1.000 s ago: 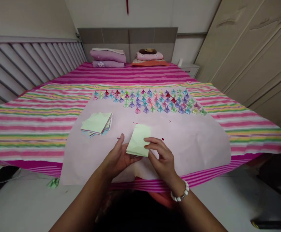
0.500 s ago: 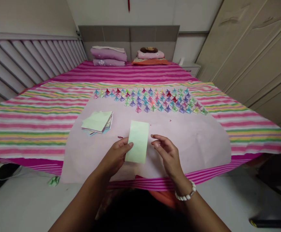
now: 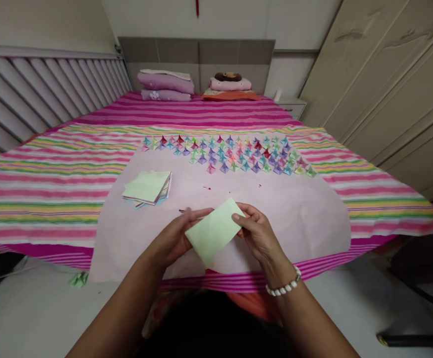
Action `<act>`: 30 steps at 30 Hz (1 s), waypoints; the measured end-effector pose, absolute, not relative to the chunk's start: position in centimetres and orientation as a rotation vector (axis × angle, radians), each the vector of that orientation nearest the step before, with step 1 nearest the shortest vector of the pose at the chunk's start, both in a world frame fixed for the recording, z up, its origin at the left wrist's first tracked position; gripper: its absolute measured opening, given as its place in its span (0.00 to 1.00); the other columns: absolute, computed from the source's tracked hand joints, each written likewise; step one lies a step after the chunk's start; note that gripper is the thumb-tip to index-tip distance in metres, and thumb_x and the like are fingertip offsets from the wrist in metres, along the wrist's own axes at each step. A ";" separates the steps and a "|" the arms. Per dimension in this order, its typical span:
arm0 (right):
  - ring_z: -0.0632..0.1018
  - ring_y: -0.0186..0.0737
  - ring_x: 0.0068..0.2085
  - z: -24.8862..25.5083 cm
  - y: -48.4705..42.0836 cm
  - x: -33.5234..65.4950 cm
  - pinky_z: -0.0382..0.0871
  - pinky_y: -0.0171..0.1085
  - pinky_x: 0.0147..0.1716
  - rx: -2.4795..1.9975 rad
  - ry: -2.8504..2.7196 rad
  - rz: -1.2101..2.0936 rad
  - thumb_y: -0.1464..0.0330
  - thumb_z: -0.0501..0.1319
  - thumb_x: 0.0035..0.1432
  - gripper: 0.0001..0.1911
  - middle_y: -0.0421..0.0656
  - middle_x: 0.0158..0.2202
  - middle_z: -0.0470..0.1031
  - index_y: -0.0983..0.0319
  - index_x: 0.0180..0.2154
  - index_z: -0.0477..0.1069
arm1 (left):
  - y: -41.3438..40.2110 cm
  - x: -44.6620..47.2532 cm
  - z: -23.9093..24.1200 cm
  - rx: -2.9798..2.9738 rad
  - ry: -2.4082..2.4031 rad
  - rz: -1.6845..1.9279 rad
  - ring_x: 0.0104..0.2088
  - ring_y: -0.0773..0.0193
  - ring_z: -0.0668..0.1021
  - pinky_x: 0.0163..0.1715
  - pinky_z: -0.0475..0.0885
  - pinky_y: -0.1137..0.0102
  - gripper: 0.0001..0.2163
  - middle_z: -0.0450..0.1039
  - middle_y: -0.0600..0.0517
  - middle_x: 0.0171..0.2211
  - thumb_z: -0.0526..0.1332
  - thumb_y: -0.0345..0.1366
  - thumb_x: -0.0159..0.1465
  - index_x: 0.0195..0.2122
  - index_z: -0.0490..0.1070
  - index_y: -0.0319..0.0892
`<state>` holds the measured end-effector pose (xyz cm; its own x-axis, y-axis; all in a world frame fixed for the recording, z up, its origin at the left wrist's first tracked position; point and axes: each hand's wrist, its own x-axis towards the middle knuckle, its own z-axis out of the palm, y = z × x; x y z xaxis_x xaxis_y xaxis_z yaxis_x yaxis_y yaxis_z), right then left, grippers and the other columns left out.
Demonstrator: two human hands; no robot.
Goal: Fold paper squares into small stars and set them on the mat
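Note:
A pale green sheet of paper is tilted above the front of the pale mat, one corner pointing up. My right hand pinches it by the right-hand edge, thumb on top and fingers beneath. At the opposite side my left hand is open, with its fingers stretched along and partly behind the sheet. Its thumb is raised off the paper and slightly blurred. Left of my hands lies a stack of coloured paper squares, with a pale green one on top.
Several rows of small folded paper pieces stand along the back of the mat. Dark red scraps are scattered in front of them. A crumpled green paper lies on the floor at left. Folded bedding is by the headboard.
The green sheet has turned from upright to slanted. My right hand has closed on its edge, while my left hand has let go with its thumb.

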<state>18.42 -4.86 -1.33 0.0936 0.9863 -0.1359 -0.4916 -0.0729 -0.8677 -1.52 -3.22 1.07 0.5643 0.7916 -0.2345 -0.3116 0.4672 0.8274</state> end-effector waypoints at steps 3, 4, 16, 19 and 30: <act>0.69 0.27 0.19 -1.6 -4.8 17.7 0.62 0.28 0.15 -0.901 -0.526 1.369 0.70 0.73 0.39 0.17 0.38 0.27 0.77 0.61 0.35 0.76 | -3.5 -0.7 -0.2 0.655 0.479 0.956 0.58 0.47 0.67 0.54 0.64 0.59 0.39 0.70 0.42 0.54 0.54 0.68 0.49 0.51 0.71 0.40; 0.71 0.28 0.20 -1.7 -4.9 17.4 0.63 0.28 0.15 -0.877 -0.503 1.372 0.70 0.73 0.39 0.18 0.38 0.28 0.78 0.61 0.36 0.75 | -3.7 -0.2 -0.6 0.641 0.447 0.994 0.61 0.46 0.64 0.56 0.62 0.58 0.41 0.69 0.42 0.56 0.56 0.69 0.46 0.51 0.71 0.41; 0.77 0.42 0.41 -3.2 -6.4 15.9 0.72 0.41 0.37 -0.990 -0.972 0.996 0.64 0.68 0.49 0.33 0.46 0.46 0.74 0.56 0.56 0.62 | -4.1 1.3 0.5 0.615 0.758 1.069 0.49 0.53 0.77 0.53 0.69 0.57 0.11 0.79 0.41 0.41 0.62 0.34 0.61 0.43 0.72 0.35; 0.67 0.53 0.57 -3.0 -6.8 17.0 0.67 0.51 0.49 -1.062 -1.392 0.573 0.63 0.72 0.44 0.45 0.50 0.61 0.59 0.51 0.62 0.54 | -3.8 0.6 1.0 0.553 0.810 1.060 0.46 0.54 0.79 0.51 0.71 0.57 0.10 0.79 0.41 0.40 0.59 0.31 0.63 0.45 0.71 0.34; 0.62 0.53 0.61 -2.0 -6.6 17.7 0.60 0.55 0.54 -1.024 -1.723 0.353 0.72 0.63 0.54 0.08 0.45 0.63 0.60 0.55 0.36 0.77 | -4.3 0.1 0.9 0.735 0.821 0.968 0.48 0.52 0.78 0.51 0.70 0.57 0.14 0.78 0.40 0.45 0.64 0.34 0.60 0.46 0.74 0.35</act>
<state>17.72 -6.63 -2.00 -0.0809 0.7722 0.6303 0.4616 0.5895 -0.6629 0.07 -4.33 0.87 0.3289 0.9079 -0.2598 -0.4054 0.3842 0.8295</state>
